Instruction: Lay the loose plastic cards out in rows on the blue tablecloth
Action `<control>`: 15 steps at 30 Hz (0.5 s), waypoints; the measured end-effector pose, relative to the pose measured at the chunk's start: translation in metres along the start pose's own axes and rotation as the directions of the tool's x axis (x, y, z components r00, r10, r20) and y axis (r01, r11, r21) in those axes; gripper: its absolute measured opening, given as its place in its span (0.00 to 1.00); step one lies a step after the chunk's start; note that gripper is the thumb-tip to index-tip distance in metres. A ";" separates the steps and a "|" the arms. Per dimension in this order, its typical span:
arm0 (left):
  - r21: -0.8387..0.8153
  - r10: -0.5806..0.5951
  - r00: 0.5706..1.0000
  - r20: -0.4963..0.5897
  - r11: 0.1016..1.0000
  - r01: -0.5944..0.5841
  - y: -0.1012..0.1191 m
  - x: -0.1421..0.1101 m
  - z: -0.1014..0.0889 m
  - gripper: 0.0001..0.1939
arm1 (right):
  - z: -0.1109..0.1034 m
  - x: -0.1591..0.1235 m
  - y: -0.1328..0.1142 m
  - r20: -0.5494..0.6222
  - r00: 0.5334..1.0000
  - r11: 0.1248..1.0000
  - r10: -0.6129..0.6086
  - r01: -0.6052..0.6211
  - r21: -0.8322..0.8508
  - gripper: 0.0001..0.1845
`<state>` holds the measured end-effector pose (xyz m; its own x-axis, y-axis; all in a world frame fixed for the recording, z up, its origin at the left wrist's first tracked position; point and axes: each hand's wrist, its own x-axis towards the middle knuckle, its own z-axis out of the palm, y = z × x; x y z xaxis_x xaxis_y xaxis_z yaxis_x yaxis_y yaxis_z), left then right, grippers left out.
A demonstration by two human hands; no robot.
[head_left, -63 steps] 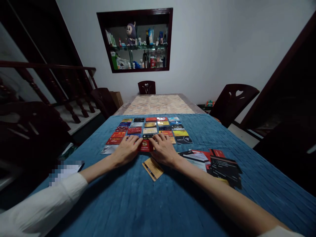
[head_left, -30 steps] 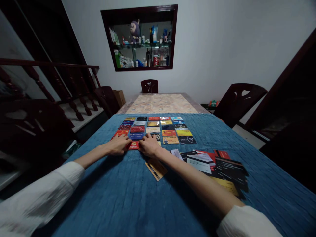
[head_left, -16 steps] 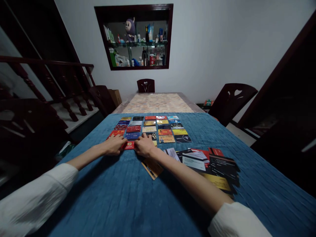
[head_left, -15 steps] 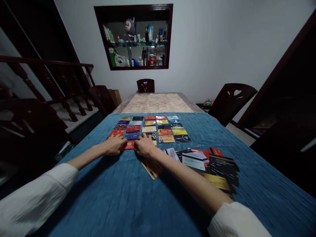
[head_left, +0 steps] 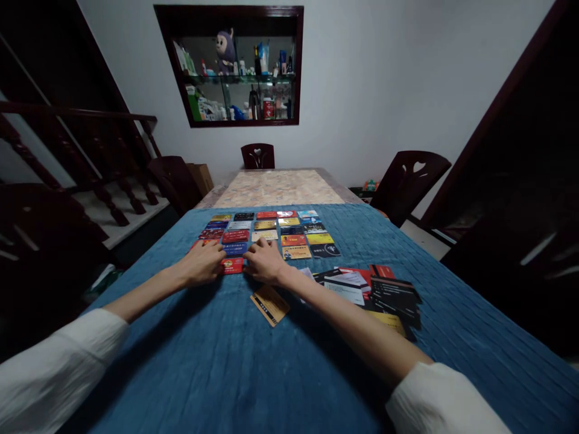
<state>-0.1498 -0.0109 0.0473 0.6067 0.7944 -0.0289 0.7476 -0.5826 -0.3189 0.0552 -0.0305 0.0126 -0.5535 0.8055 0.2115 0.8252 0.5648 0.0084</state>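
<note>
A red card [head_left: 233, 266] lies flat at the near edge of several rows of cards, with my hands on either side of it. My left hand [head_left: 203, 263] has its fingers curled down at the card's left edge, partly covering another red card [head_left: 204, 242]. At the right edge, the curled fingers of my right hand [head_left: 265, 260] touch the same card and hide cards beneath. Just above it sits a blue card [head_left: 234, 249]. An orange-gold card [head_left: 270, 305] lies askew below my right wrist.
To the right, a loose heap of cards [head_left: 344, 290] overlaps, partly behind my right forearm. A blue cloth [head_left: 203, 374] covers the near table; the far end shows a patterned top [head_left: 280, 187]. Dark chairs [head_left: 407, 181] stand around, and a wall cabinet [head_left: 242, 125] is behind.
The view has turned slightly to the right, so everything sits further left in the picture. Both hands stay at the red card, with only small finger shifts.
</note>
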 end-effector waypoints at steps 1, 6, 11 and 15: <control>0.016 0.006 1.000 -0.021 1.000 -0.005 0.003 0.002 -0.003 0.06 | -0.003 -0.004 0.004 -0.008 1.000 1.000 0.003 -0.003 -0.003 0.17; 0.077 0.057 0.989 -0.138 0.996 -0.046 0.031 0.012 -0.019 0.10 | -0.014 -0.030 0.030 -0.062 0.998 0.999 0.031 -0.034 -0.033 0.15; 0.024 0.152 0.943 -0.296 0.988 -0.152 0.067 0.021 -0.030 0.10 | -0.017 -0.065 0.055 -0.122 0.988 0.994 0.090 -0.097 -0.054 0.12; -0.022 0.207 0.914 -0.350 0.973 -0.229 0.093 0.028 -0.035 0.11 | -0.015 -0.097 0.075 -0.174 0.980 0.992 0.100 -0.112 -0.064 0.10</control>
<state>-0.0546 -0.0489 0.0500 0.8035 0.5451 0.2393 0.5948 -0.7524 -0.2832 0.1726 -0.0693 0.0070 -0.4405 0.8143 0.3780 0.8877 0.4581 0.0476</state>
